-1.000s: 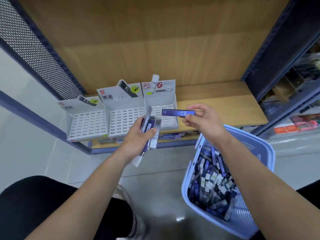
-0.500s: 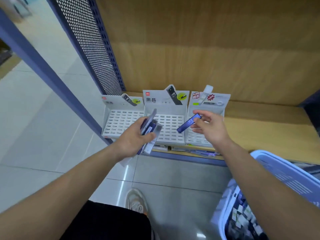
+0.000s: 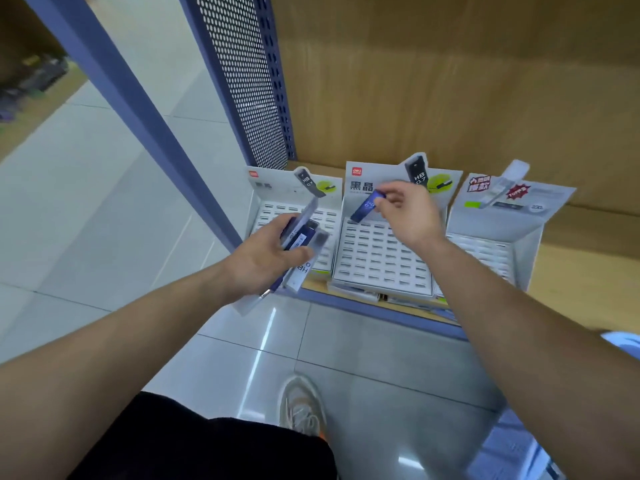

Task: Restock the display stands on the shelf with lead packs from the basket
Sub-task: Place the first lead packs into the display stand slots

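Right hand (image 3: 408,216): fingertips pinch one blue lead pack (image 3: 365,208) by its upper end. The pack is tilted, its lower end over the top slot rows of the middle display stand (image 3: 377,261); cannot tell if they touch. Left hand (image 3: 263,258): grips a bundle of lead packs (image 3: 304,237), thumb across them, in front of the left display stand (image 3: 273,188). Right display stand (image 3: 491,247): just outside the right forearm, on the shelf (image 3: 571,265). Basket (image 3: 623,342): rim only, below the right arm, blurred.

Your right hand (image 3: 407,211) pinches a blue lead pack (image 3: 366,206) above the middle display stand (image 3: 381,261), while your left hand (image 3: 266,259) grips several packs (image 3: 303,242).
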